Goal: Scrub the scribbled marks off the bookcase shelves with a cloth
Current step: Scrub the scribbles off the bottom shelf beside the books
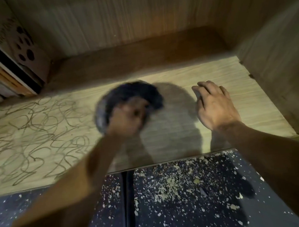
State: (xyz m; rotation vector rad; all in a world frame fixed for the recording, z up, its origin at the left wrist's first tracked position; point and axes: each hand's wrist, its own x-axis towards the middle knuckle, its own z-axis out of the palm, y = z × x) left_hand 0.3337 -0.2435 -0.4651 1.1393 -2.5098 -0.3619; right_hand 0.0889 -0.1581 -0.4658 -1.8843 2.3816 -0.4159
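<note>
Dark cloth [134,94] bunched on the light wood-grain shelf [232,80], roughly mid-shelf, at the right-hand edge of the scribbled marks [31,134]. Cloth blurred; its far side shows black, its left rim greyer.

Left hand [127,120] sits on the near part of the cloth, knuckles up, fingers curled down and clamped on the fabric. Hand and forearm both smeared by blur, so single fingers cannot be told apart. The left forearm runs in from the lower left, angled up toward shelf centre.

Right hand [214,104] lies palm-down on bare shelf, right of the cloth and apart from it. Fingers straight, slightly spread, tips pointing toward the back of the shelf; holding nothing. Right forearm comes in from the lower right corner.

Looping dark scribbles cover the left half of the shelf, from near the back to the front edge. The part around the right hand reads plain. Shadow of the hands and arms falls between the two hands.

Back left: upright books [6,71], the nearest cover with dark spots. Below the shelf's front edge, dark speckled floor [180,201].
</note>
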